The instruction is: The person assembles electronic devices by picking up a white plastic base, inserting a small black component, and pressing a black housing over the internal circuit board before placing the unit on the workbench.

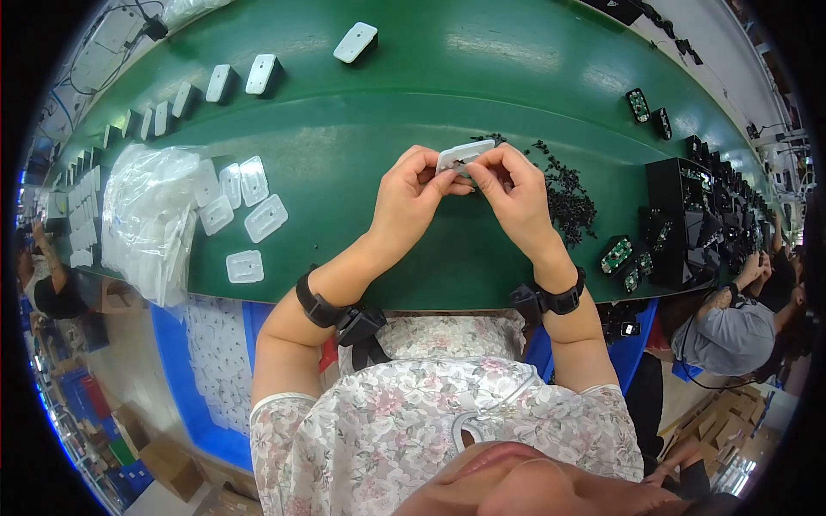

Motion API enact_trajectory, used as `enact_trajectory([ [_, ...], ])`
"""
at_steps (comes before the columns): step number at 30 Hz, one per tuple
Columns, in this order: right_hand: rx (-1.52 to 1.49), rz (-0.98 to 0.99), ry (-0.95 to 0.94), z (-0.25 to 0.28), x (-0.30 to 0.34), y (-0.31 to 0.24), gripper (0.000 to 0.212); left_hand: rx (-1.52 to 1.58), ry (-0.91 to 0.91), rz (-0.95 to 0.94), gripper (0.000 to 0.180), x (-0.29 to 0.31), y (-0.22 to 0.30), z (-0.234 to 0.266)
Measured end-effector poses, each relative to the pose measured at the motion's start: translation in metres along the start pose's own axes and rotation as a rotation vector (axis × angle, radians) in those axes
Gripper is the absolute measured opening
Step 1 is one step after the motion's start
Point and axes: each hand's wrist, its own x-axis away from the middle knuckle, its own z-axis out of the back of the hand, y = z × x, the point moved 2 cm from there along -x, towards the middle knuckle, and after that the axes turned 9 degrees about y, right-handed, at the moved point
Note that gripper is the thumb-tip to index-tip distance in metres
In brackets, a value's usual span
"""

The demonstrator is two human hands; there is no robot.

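Note:
Above the green table, my left hand (pixel 413 191) and my right hand (pixel 509 181) meet around one pale plastic cover (pixel 460 155). The left fingers pinch its near left side, while the right thumb presses near its middle and the right fingers curl behind it. A small dark part seems to sit under the right thumb, too small to name. Just beyond and right of my hands lies a spread pile of tiny black parts (pixel 568 202). To the left rest several loose translucent covers (pixel 254 181), nearest my left forearm.
A clear plastic bag (pixel 151 206) of covers lies at the left. White-topped black units (pixel 262 74) stand in a row along the far side. Green circuit boards in black housings (pixel 616 254) and a black box (pixel 680 224) sit right. Blue bins (pixel 185 378) stand below the table edge; other people work at both sides.

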Motion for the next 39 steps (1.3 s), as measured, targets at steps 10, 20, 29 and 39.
enact_trajectory([
  [10,0.02,-0.011,-0.021,0.0,0.0,0.002,0.011,-0.095,0.028,-0.074,0.005,0.003,-0.002,-0.002],
  [20,-0.265,-0.14,0.005,-0.013,0.004,0.011,0.013,-0.233,0.012,-0.283,0.004,0.004,0.005,-0.001],
  [29,0.071,0.265,0.261,0.004,-0.003,-0.006,0.02,0.037,-0.026,0.002,0.008,0.004,0.008,0.006],
  [39,-0.047,-0.177,-0.122,0.003,-0.009,0.002,0.02,-0.135,-0.111,0.067,0.01,-0.003,0.008,0.009],
])
